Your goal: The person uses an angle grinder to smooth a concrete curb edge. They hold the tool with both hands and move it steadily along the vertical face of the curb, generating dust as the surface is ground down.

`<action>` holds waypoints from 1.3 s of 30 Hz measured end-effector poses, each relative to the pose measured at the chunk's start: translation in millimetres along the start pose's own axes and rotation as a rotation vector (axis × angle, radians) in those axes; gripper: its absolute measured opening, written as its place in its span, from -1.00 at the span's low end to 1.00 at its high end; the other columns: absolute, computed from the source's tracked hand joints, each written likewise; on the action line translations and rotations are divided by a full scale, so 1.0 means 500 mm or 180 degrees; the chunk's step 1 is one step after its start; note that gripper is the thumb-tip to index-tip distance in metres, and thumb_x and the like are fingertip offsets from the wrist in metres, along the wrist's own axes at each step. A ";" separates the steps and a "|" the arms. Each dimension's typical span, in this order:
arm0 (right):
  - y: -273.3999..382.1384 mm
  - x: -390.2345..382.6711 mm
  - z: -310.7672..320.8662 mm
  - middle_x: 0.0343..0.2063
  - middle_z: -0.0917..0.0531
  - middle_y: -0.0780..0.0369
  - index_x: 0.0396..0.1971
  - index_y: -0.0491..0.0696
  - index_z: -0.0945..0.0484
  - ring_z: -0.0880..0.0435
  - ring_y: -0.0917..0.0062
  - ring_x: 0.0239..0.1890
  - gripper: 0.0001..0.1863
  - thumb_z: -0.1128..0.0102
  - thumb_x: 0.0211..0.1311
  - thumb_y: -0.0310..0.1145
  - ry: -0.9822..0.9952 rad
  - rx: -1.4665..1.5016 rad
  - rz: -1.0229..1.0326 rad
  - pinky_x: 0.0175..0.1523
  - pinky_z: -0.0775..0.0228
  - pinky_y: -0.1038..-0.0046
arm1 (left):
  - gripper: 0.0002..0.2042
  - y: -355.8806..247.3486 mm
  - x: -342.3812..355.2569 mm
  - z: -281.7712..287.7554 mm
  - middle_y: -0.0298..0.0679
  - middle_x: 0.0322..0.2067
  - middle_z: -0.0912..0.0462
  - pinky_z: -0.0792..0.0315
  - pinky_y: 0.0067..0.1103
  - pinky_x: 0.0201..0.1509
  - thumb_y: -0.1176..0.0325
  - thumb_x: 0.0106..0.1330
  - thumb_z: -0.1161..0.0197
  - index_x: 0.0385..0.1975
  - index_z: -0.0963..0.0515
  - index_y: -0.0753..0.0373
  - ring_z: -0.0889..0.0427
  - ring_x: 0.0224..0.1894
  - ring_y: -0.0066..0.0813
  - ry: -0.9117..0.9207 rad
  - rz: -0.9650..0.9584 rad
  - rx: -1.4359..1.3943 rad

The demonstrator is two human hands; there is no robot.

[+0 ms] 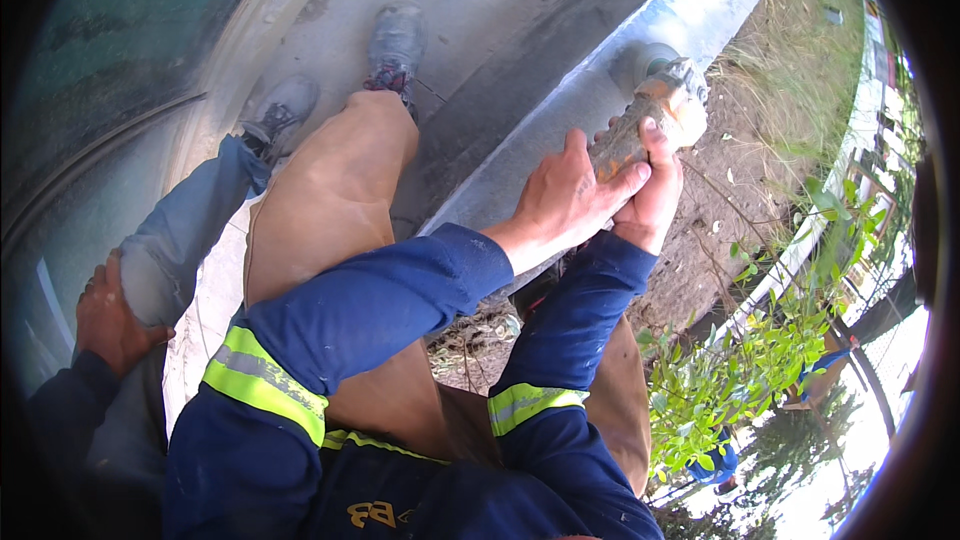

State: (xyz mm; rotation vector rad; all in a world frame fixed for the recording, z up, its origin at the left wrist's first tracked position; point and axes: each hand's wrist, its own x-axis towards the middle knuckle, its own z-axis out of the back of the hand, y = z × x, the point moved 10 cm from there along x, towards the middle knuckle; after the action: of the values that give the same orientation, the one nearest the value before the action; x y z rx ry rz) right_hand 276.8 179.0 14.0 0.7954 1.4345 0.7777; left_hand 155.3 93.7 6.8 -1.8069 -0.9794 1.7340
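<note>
A dust-covered angle grinder [622,148] with an orange tint on its body is held over the pale ledge [570,105]. Its grey round disc [645,58] is at the ledge's surface; whether it touches or spins I cannot tell. My left hand [568,192] is closed around the near side of the grinder's body, thumb pointing right. Just to the right, my right hand [655,185] grips the same body with its thumb up along it. The two hands meet at the thumbs, and several fingers are hidden behind the tool.
At the left another person in jeans sits close by, a hand [115,315] on the knee. My tan-trousered leg [320,190] straddles the ledge, with a dusty shoe [397,45] on the concrete floor. A leafy bush [720,390] and bare soil [740,180] lie to the right.
</note>
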 end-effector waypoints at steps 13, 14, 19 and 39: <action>-0.066 -0.110 0.028 -0.13 -0.65 0.16 0.14 -0.25 -0.49 -0.64 0.45 -0.16 -0.41 -0.43 0.11 -0.34 -0.0096 -0.0172 -0.0214 -0.01 -0.52 0.40 | -0.16 0.088 -0.085 -0.024 0.17 -0.14 -0.65 -0.56 -0.34 -0.06 -0.23 0.34 -0.31 0.23 -0.25 0.48 -0.71 -0.14 -0.19 0.0156 0.0191 -0.0440; -0.068 -0.123 0.019 -0.13 -0.65 0.16 0.14 -0.25 -0.49 -0.64 0.45 -0.16 -0.41 -0.43 0.11 -0.35 -0.0066 -0.0176 -0.0258 -0.01 -0.52 0.40 | -0.18 0.092 -0.097 -0.017 0.16 -0.13 -0.65 -0.55 -0.34 -0.04 -0.23 0.35 -0.30 0.23 -0.25 0.47 -0.70 -0.11 -0.19 0.0142 0.0232 -0.0486; -0.081 -0.137 -0.019 -0.13 -0.66 0.15 0.15 -0.26 -0.49 -0.64 0.48 -0.15 -0.38 -0.45 0.10 -0.33 0.0149 -0.0376 -0.0435 -0.01 -0.52 0.40 | -0.20 0.118 -0.126 -0.003 0.14 -0.07 -0.64 -0.54 -0.33 0.03 -0.26 0.38 -0.24 0.22 -0.27 0.42 -0.69 -0.03 -0.13 -0.0136 0.0389 -0.0668; -0.096 -0.134 -0.024 -0.11 -0.69 0.15 0.14 -0.26 -0.51 -0.65 0.45 -0.14 -0.38 -0.46 0.06 -0.34 0.0177 -0.0573 -0.0472 0.02 -0.52 0.39 | -0.22 0.137 -0.129 0.003 0.16 -0.16 -0.68 -0.54 -0.31 -0.03 -0.30 0.41 -0.17 0.20 -0.29 0.40 -0.72 -0.09 -0.07 -0.0334 0.0273 -0.0537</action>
State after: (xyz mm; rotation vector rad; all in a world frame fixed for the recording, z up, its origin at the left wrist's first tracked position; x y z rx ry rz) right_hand 264.2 96.7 9.2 0.5272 1.4327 0.8070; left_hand 169.0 0.8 -1.3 -1.9033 -1.1364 1.8638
